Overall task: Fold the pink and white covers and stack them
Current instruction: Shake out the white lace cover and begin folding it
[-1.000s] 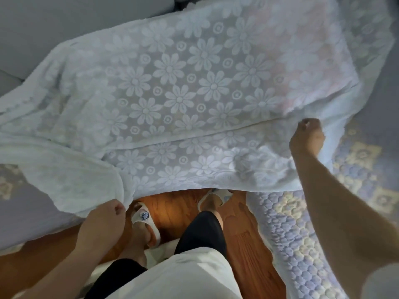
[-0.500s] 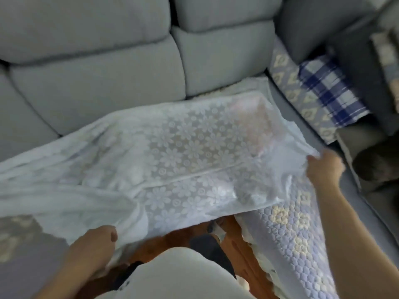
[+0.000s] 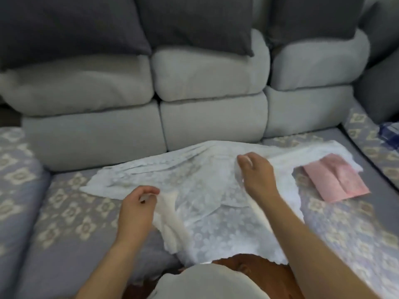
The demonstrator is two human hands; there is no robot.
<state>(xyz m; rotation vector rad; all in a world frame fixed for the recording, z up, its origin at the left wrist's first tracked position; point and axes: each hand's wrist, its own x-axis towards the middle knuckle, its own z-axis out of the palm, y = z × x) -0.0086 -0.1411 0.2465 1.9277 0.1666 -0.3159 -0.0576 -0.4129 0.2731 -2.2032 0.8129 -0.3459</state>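
No legible text, label, brand, number or sign on any surface in view.

Grey sectional sofa (image 3: 207,126): three light grey back cushions in a row, each in two stacked bulges. Three dark grey throw pillows (image 3: 194,22) stand along the top, leaning on the backrest. Seat covered by a quilted lavender sofa cover (image 3: 71,214) with cream floral medallions; it runs the full seat width and onto the right-hand corner section. Blue and white plaid cloth (image 3: 389,133) at far right edge, partly cut off. Strip of brown wooden floor (image 3: 259,270) visible at bottom centre.
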